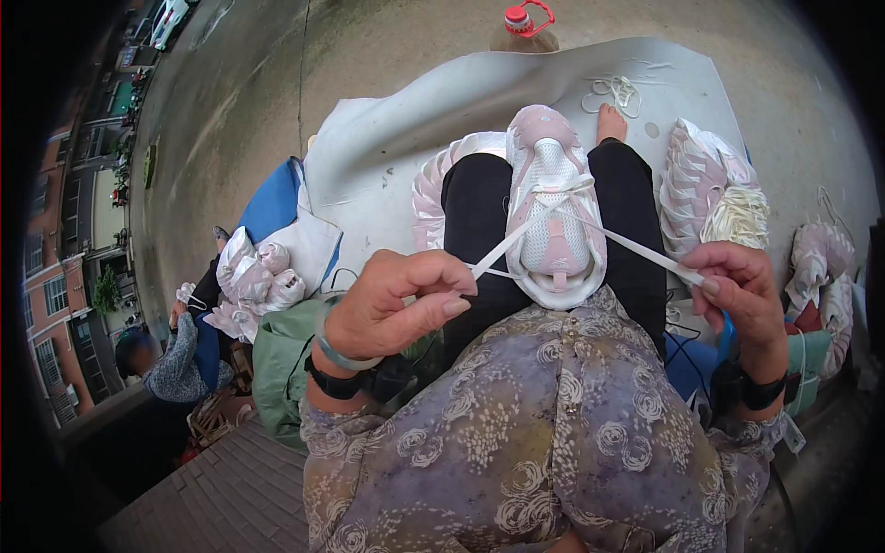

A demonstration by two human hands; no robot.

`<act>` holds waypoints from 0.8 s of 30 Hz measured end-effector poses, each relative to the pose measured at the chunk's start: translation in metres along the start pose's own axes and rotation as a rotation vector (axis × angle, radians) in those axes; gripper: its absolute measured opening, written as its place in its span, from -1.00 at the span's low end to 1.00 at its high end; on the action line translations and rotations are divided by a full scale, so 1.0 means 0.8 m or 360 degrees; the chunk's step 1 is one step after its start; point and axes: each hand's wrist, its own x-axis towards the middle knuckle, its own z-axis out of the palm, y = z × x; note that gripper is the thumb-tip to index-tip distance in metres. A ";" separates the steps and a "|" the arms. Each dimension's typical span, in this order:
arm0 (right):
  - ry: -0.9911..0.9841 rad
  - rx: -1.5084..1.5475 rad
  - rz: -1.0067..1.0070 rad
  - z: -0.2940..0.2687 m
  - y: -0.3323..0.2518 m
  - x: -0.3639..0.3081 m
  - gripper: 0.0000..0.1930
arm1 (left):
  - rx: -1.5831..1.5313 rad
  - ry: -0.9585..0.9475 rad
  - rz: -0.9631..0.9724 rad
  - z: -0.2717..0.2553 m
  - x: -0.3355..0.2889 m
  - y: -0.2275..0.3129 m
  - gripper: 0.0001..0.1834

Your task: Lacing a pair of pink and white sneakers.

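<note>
A pink and white sneaker (556,221) rests on my lap between my black-trousered knees, its toe pointing away from me. Two ends of a flat white shoelace (505,243) spread from the crossed lacing at the middle of the shoe. My left hand (392,304) pinches one end between thumb and forefinger, left of the heel. On the other side, my right hand (737,293) holds the second end between thumb and fingers. Both lace ends look stretched straight, forming a wide V toward me. Neither hand touches the shoe body.
A pale sheet (406,138) covers the ground ahead, with loose white laces (616,94) on it. Rows of pink shoes (690,189) and a bundle of cream laces (737,219) lie right. More shoes (253,281), a green bag (286,364) and another person (180,364) are left.
</note>
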 end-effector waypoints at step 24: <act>0.1722 -0.2656 -0.0079 -0.195 0.395 0.512 -0.88 | -0.1414 -0.0075 0.2353 -0.055 -0.064 0.161 -0.95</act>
